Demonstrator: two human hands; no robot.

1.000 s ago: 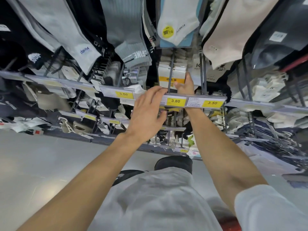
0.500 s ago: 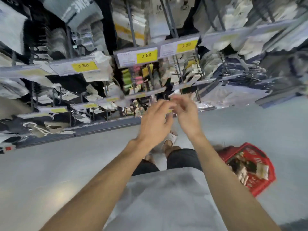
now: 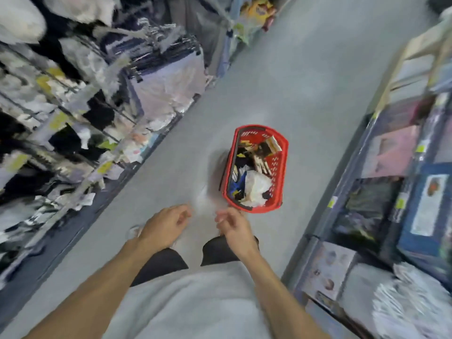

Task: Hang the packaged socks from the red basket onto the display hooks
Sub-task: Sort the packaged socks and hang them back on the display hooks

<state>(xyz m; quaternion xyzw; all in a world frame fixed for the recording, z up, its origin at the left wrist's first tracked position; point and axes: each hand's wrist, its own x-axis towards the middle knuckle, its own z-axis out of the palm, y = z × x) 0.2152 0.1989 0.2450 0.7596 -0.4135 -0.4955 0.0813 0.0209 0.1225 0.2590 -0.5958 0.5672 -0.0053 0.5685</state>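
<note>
The red basket [image 3: 281, 167] stands on the grey floor [image 3: 281, 77], just beyond the right hand [image 3: 236, 228]. It holds mixed sock packets [image 3: 254, 172], white, black and blue. Both hands are empty, fingers loosely curled; the left hand [image 3: 163, 226] is beside the right.

Red basket [image 3: 281, 167] sits flat on grey floor mid-aisle, upright, long side running away from camera, perforated plastic walls, dark handles folded down along rim. Inside, messy pile of packaged socks [image 3: 254, 165]: black pairs with tan and white card bands at far end, blue and yellow bits at near-left, crumpled white plastic-wrapped pack on top at near end. Display hooks [image 3: 80, 111] on rack off to left, well apart from basket, already crowded with hanging socks, heavily blurred.
</note>
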